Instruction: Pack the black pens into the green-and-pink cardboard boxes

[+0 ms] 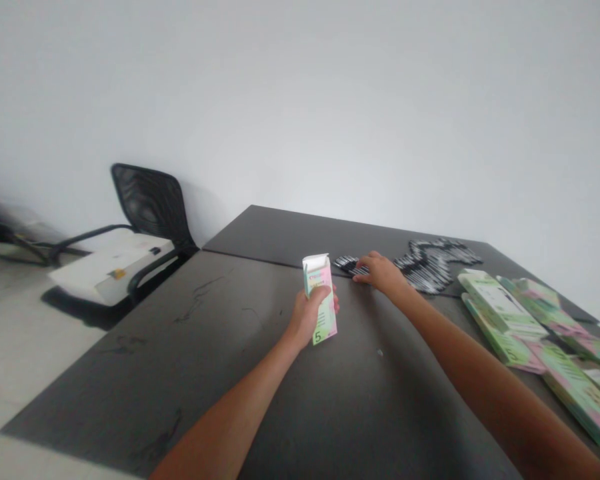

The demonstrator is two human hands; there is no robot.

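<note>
My left hand [310, 317] grips an upright carton [322, 300] with pastel green and pink print and a large "5" low on its face. Its top flap sticks out above my fingers. My right hand [380, 275] lies on the dark tabletop [230, 320], with its fingers over the end of a small black-and-white striped bundle [349, 265]. Just beyond that hand sprawls a larger heap of similar black-and-white strips [430, 267]. I cannot tell whether my fingers grip the small bundle.
Several flat green-and-pink printed cartons [503, 313] lie overlapping at the table's right side. The table has a seam across it, with a far edge near the white wall [300, 100]. To the left stands a black mesh chair [150, 207] holding a white box [113, 270].
</note>
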